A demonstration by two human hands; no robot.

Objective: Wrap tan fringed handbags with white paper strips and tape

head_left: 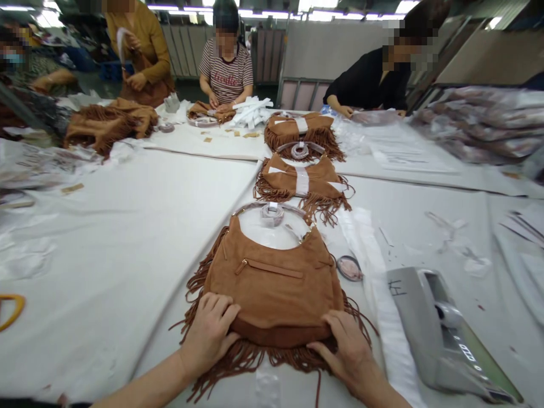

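A brown fringed handbag (272, 289) lies flat on the white-covered table, with its zip pocket facing up and its wrapped strap (272, 214) stretched away from me. My left hand (215, 328) grips the bag's lower left corner, fingers on top and thumb at the bottom edge. At the lower right corner, my right hand (344, 345) holds the bag in the same way. Long fringe spreads out from under both sides and the bottom. Just beyond the strap lies a second brown fringed bag (301, 178) with a white paper band around it.
To the right stands a grey tape dispenser (442, 334), beside a strip of white wrapping (374, 266) and a small dark ring-shaped coil (349, 268). A yellow handle (12, 311) shows at the left edge. Co-workers (227, 62) work along the far side, near piled bags (110, 122).
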